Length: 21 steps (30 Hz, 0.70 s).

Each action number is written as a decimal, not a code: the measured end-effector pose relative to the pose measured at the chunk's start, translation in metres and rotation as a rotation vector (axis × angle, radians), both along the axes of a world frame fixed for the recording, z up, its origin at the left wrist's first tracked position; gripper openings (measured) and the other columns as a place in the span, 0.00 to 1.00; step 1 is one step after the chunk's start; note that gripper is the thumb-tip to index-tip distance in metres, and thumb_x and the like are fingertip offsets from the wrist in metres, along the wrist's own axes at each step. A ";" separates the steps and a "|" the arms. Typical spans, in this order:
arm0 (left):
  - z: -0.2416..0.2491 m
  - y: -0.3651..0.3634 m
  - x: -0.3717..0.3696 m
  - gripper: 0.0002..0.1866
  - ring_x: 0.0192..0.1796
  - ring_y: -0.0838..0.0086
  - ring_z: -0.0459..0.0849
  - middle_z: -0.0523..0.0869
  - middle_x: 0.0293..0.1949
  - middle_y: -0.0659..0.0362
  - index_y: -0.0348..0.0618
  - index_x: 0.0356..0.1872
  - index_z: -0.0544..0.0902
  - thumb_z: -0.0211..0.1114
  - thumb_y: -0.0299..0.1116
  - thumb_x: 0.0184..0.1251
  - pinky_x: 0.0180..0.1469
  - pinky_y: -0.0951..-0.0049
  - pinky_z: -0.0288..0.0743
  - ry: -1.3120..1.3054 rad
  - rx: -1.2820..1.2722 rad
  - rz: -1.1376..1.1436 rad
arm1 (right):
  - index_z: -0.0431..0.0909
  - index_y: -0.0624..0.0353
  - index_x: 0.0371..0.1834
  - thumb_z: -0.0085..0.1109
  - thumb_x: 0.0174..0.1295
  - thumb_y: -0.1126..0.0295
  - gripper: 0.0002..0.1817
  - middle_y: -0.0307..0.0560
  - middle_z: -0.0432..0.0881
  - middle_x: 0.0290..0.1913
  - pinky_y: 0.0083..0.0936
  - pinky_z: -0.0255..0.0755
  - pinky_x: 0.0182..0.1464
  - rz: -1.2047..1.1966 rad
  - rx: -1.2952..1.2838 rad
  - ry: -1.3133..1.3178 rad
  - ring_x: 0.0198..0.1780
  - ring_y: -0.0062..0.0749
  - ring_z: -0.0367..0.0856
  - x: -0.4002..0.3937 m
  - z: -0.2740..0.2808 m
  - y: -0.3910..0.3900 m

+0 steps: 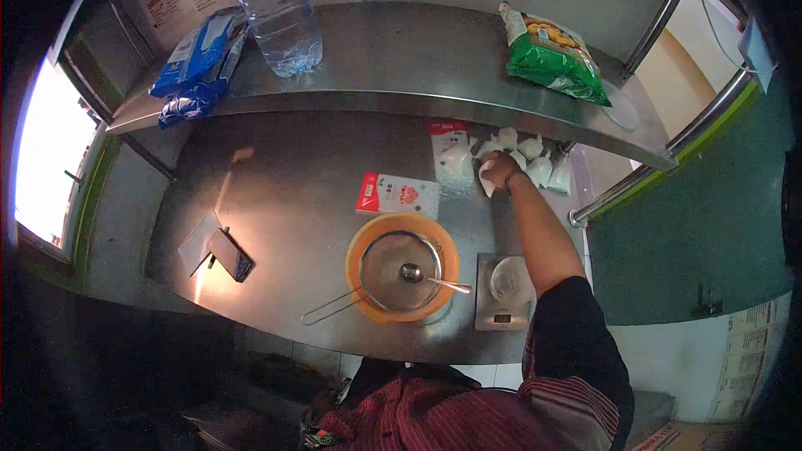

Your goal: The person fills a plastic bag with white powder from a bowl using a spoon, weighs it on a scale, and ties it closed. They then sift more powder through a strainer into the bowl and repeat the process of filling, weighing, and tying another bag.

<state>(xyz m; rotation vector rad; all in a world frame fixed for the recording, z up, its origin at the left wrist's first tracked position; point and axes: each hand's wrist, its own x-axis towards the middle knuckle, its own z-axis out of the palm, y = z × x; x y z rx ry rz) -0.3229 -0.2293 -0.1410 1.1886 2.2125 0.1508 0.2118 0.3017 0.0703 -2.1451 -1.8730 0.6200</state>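
My right hand (501,169) reaches to the back right of the counter, fingers closed round a small white bag (487,177). Beside it stand several knotted plastic bags of white powder (539,170). Just left of the hand lies a clear plastic bag (455,165) against a red and white packet. Nearer to me, an orange bowl (355,242) carries a wire sieve (365,282), and a metal spoon (411,273) rests in the sieve. A kitchen scale (501,319) with a clear round container (506,280) on it is under my right forearm. My left hand is out of view.
A red and white packet (397,195) lies behind the bowl. A phone on a stand (230,255) is at the left. The raised shelf (401,50) holds blue packets (199,58), a large water bottle (280,17) and a green bag (555,63).
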 end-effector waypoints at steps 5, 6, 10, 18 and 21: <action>-0.002 0.004 0.001 0.20 0.40 0.55 0.88 0.87 0.36 0.49 0.44 0.35 0.87 0.62 0.52 0.69 0.44 0.57 0.80 0.000 0.000 -0.004 | 0.83 0.50 0.54 0.75 0.47 0.64 0.27 0.46 0.86 0.51 0.32 0.78 0.56 0.506 -0.285 0.015 0.52 0.37 0.84 -0.016 0.013 -0.022; 0.000 0.004 0.001 0.20 0.40 0.55 0.88 0.87 0.36 0.49 0.44 0.35 0.87 0.62 0.52 0.69 0.44 0.57 0.80 0.000 -0.005 0.001 | 0.83 0.50 0.55 0.76 0.48 0.63 0.28 0.45 0.86 0.51 0.32 0.78 0.55 0.632 -0.352 0.137 0.51 0.35 0.84 -0.018 0.001 -0.023; -0.002 0.006 0.001 0.20 0.40 0.55 0.87 0.87 0.35 0.49 0.44 0.35 0.87 0.62 0.52 0.69 0.44 0.57 0.80 -0.003 -0.004 -0.004 | 0.83 0.52 0.56 0.77 0.50 0.59 0.28 0.44 0.86 0.51 0.30 0.78 0.54 0.469 -0.445 0.237 0.51 0.32 0.84 -0.032 -0.034 -0.035; 0.000 0.004 0.001 0.20 0.40 0.56 0.87 0.87 0.35 0.49 0.44 0.35 0.87 0.62 0.52 0.69 0.44 0.58 0.80 -0.009 -0.007 -0.006 | 0.78 0.52 0.61 0.71 0.53 0.43 0.35 0.51 0.85 0.55 0.34 0.75 0.61 0.293 -0.220 -0.089 0.56 0.42 0.83 -0.038 0.011 0.013; -0.004 0.002 0.003 0.20 0.40 0.56 0.87 0.87 0.35 0.49 0.44 0.35 0.87 0.62 0.52 0.69 0.44 0.58 0.80 -0.008 -0.005 -0.011 | 0.74 0.49 0.66 0.68 0.54 0.39 0.40 0.54 0.82 0.60 0.36 0.72 0.65 0.223 0.308 -0.102 0.60 0.49 0.81 -0.037 -0.035 0.045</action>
